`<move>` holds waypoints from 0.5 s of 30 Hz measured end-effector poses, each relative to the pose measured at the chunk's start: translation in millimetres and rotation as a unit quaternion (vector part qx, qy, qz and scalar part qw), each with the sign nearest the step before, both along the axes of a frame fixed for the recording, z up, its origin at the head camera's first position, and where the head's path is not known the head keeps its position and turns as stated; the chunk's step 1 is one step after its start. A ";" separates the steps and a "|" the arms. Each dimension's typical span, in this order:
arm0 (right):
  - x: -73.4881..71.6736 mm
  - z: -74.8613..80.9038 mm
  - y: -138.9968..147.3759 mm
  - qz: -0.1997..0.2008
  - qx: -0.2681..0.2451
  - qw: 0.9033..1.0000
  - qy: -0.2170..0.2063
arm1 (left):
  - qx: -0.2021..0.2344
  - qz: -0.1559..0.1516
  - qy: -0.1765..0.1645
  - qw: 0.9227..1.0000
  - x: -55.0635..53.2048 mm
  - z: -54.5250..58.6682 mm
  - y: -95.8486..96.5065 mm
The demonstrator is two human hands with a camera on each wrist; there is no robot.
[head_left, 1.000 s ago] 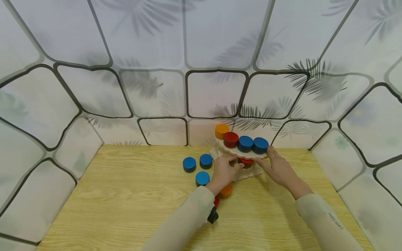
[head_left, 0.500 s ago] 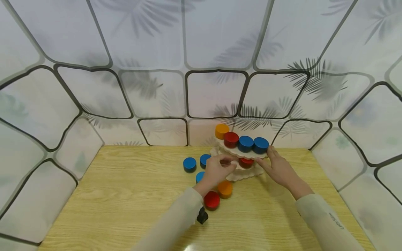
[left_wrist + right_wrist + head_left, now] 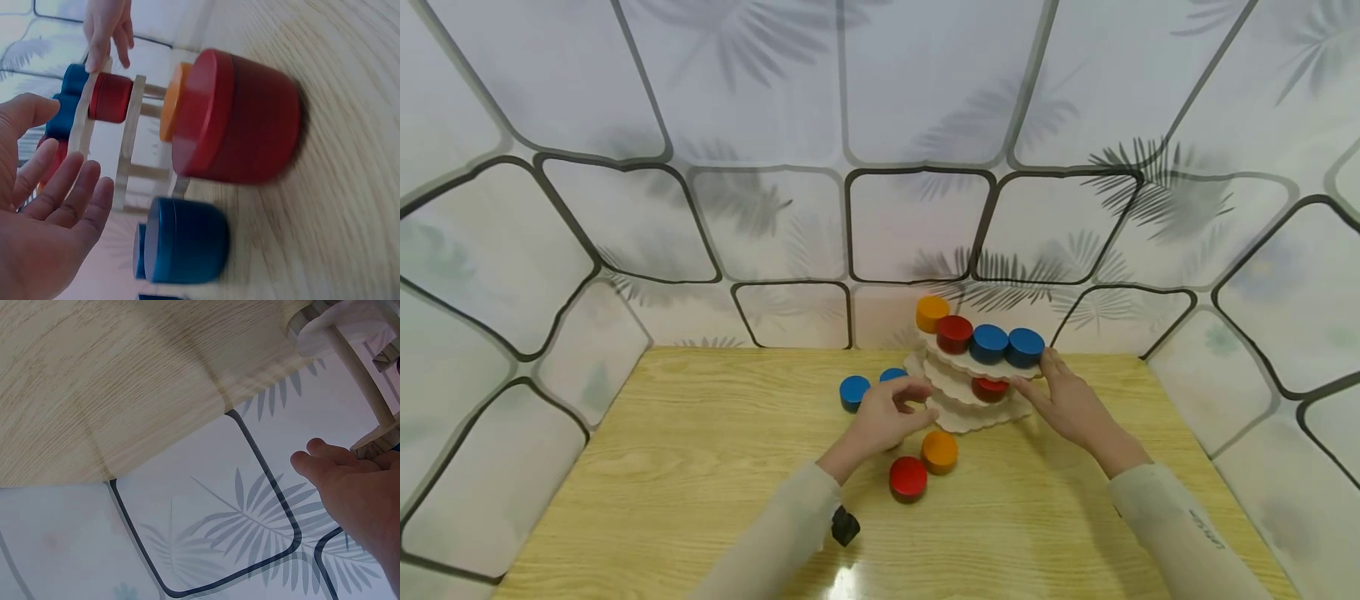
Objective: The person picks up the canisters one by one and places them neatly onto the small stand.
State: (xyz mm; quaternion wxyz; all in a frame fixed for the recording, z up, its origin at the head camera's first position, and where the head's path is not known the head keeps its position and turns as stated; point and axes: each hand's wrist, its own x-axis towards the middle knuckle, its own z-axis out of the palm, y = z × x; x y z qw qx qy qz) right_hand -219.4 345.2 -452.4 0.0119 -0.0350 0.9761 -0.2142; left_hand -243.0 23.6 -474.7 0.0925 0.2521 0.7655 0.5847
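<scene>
My left hand [image 3: 883, 417] hovers over the table beside a tiered wooden stand [image 3: 958, 363], fingers loosely bent and holding nothing. In the left wrist view its fingers [image 3: 69, 203] are spread apart, palm bare. My right hand [image 3: 1070, 408] touches the right end of the stand's top tier, thumb at the front edge and fingers along the side. That tier carries an orange tin [image 3: 932, 312], a red tin [image 3: 954, 332] and two blue tins [image 3: 988, 342]. A red tin [image 3: 989, 389] sits on the middle tier, partly hidden below the top one.
On the table stand a red tin [image 3: 908, 477], an orange tin [image 3: 940, 451] and blue tins [image 3: 854, 392], some partly covered by my left hand. A patterned wall [image 3: 790, 317] rises behind the table [image 3: 700, 467], close to the stand. A black device [image 3: 846, 526] is at my left cuff.
My left hand has drawn away from the red tin on the middle tier, moving left and toward me, its fingers loosening. My right hand has stayed at the stand.
</scene>
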 end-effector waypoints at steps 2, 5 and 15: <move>0.7 0.6 -0.5 -0.001 0.000 1.000 -0.001 | 0.005 0.004 0.006 1.000 0.1 -2.6 -7.4; 1.8 1.7 -1.2 -0.001 -0.001 1.000 -0.003 | 0.011 0.011 0.018 1.000 0.6 -6.4 -17.7; 1.8 0.9 -1.0 -0.002 0.000 1.000 0.000 | 0.020 0.017 -0.002 1.000 5.1 -18.3 -43.3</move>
